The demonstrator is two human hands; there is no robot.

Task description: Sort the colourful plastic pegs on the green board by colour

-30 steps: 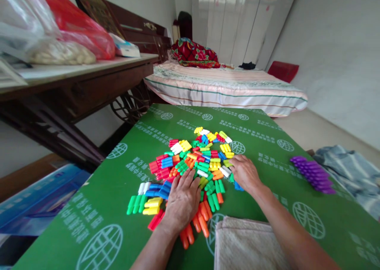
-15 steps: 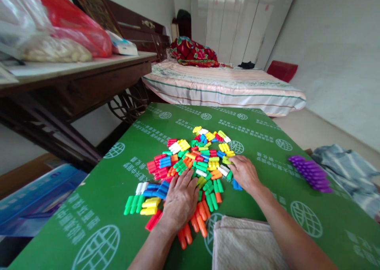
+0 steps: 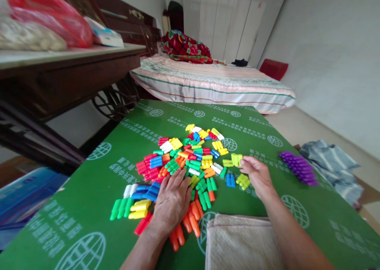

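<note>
A spread of plastic building blocks shaped like joined bullets, in several colours, lies on the green table (image 3: 97,191). Between thumb and fingers, my right hand (image 3: 257,176) pinches a yellow-green block (image 3: 236,159) at the pile's right side. Just below that hand's fingertips rests another yellow-green block (image 3: 243,181), with a blue block (image 3: 230,180) beside it. My left hand (image 3: 174,195) lies with fingers stretched over the middle of the pile, covering some pieces. Orange blocks (image 3: 194,222) are to its right, and a yellow block (image 3: 139,209) is to its left.
Purple blocks (image 3: 298,168) stand grouped at the table's right. A folded beige cloth (image 3: 240,242) lies at the near edge, under my right forearm. Left of the table is a wooden desk (image 3: 74,60) with bags on it; a bed (image 3: 213,78) stands beyond.
My right hand has moved right, away from the pile, with the yellow-green block. Another yellow-green block now shows below it. My left hand stays on the pile while the view turns slightly right.
</note>
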